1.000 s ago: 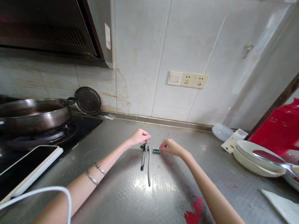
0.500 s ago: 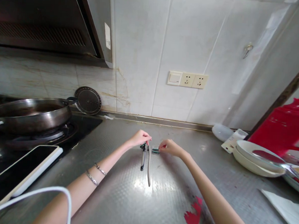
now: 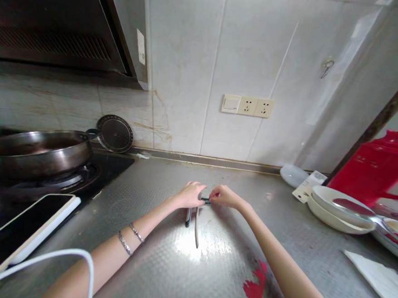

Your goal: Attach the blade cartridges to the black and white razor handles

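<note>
My left hand is low over the metal counter, its thumb and fingers apart in a curved shape. Below it shows a slim black-and-white handle, its upper end hidden by the hand. Beside that, a thin greyish curved strip runs toward me on the counter, its far end by my left thumb. My right hand has its fingertips pinched at the right end of a small dark green piece. This piece lies between the two hands; its exact kind is too small to tell.
A steel pan stands on the stove at left, with a phone and white cable nearer. Torn red scrap lies front right. Bowls, white paper and a red flask are at right.
My left hand has opened from a pinch and moved slightly right and lower, covering the handle's top. My right hand stays by the green piece. The view has shifted slightly.
</note>
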Available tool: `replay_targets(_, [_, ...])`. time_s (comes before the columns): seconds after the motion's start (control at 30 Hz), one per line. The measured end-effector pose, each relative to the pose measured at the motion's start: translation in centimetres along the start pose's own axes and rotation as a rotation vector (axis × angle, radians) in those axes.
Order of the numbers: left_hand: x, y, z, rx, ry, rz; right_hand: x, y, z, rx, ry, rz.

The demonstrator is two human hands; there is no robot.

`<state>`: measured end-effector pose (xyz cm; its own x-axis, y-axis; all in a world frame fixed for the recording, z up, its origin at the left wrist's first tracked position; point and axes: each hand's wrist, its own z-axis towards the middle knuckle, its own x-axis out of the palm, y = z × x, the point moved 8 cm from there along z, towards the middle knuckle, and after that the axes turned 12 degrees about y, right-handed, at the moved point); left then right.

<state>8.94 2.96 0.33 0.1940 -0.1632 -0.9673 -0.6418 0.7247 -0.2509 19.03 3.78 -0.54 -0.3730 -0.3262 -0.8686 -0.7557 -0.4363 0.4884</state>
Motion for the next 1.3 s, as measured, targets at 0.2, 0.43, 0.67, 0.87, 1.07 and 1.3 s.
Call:
replay_targets(0.2, [1.0, 0.0, 0.4, 0.005, 0.047, -0.019, 0.2, -0.1, -0.1, 0.041, 0.024, 0.015])
replay_targets(0.43, [1.3, 0.3, 0.6, 0.009, 0.027, -0.029, 0.6, -0.9, -0.1, 0.069, 0.059, 0.103])
replay_targets(0.67, [1.1, 0.4, 0.7, 0.007, 0.009, -0.026, 0.1, -1.3, -0.3, 0.088, 0.038, 0.137])
replay_targets(0.87, [1.2, 0.5, 0.7, -0.001, 0.005, -0.037, -0.2, -0.6, -0.2, 0.048, 0.001, 0.085])
replay_targets(1.07, [1.2, 0.5, 0.7, 0.001, -0.009, -0.014, 0.2, -0.6, 0.3, 0.003, -0.011, 0.008])
replay_targets(1.3, [1.3, 0.4, 0.6, -0.017, 0.000, -0.037, -0.2, -0.1, -0.1, -0.001, -0.030, -0.009])
